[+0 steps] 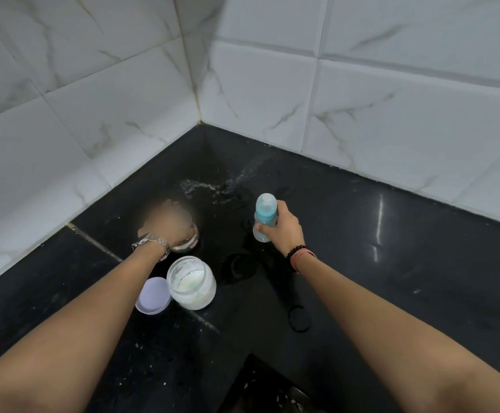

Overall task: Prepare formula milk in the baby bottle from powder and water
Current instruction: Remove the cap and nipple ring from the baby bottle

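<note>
On a black countertop (391,234), the right hand (281,226) grips an upright baby bottle (265,217); the left hand (165,222) — blurred, grip unclear — covers a steel container (187,242). Nearby: 1 open powder jar (192,283), lid (152,296) alongside.
</note>
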